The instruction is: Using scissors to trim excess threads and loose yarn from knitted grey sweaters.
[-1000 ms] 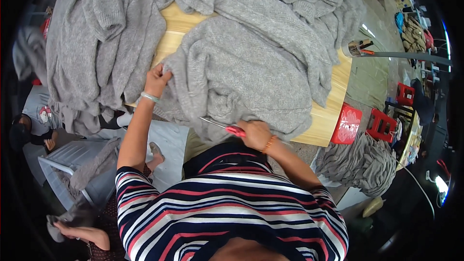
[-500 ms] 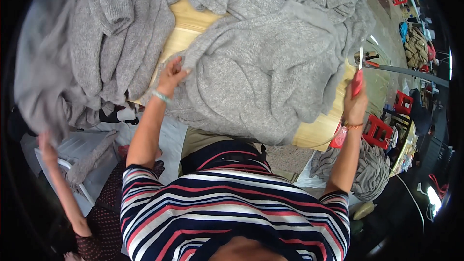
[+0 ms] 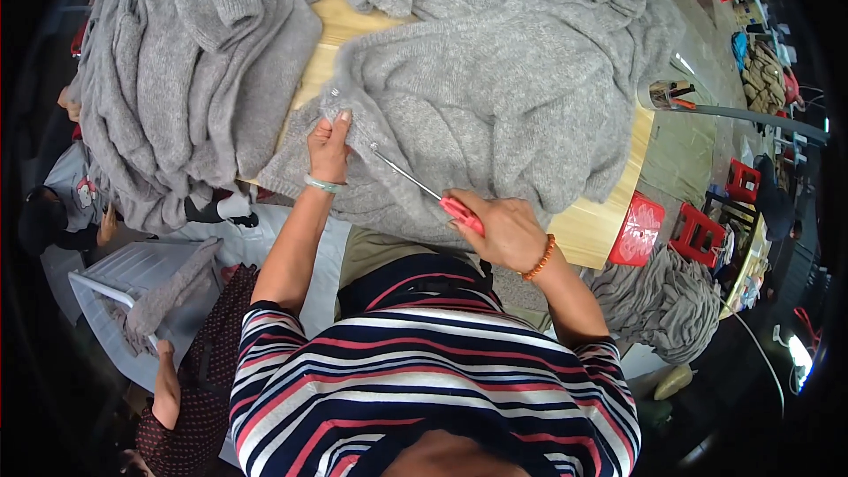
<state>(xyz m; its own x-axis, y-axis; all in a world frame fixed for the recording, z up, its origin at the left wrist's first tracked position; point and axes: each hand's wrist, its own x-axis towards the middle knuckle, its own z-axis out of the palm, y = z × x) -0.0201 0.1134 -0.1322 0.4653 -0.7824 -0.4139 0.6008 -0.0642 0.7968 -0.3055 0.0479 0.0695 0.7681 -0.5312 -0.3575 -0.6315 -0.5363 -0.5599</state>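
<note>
A grey knitted garment lies bunched over the near part of the wooden table. My left hand is closed on its edge, thumb and fingers pinching the knit. Small shiny bits show on the fabric beside that hand. In my right hand is a red-handled tool with a long, thin metal shaft. Its shaft points up and left, and the tip meets the knit just right of my left hand. The exact shape of the tip is too small to make out.
More grey knitwear is heaped at the left and far sides of the wooden table. A clear cup with tools stands at its right edge. Red stools and a grey pile are at right. A co-worker's arm reaches a white rack-like piece.
My right hand has swung from the table's right edge to the middle, bringing the tool's tip onto the knit. My left hand shifted slightly right. The co-worker's hand released the left garment and dropped.
</note>
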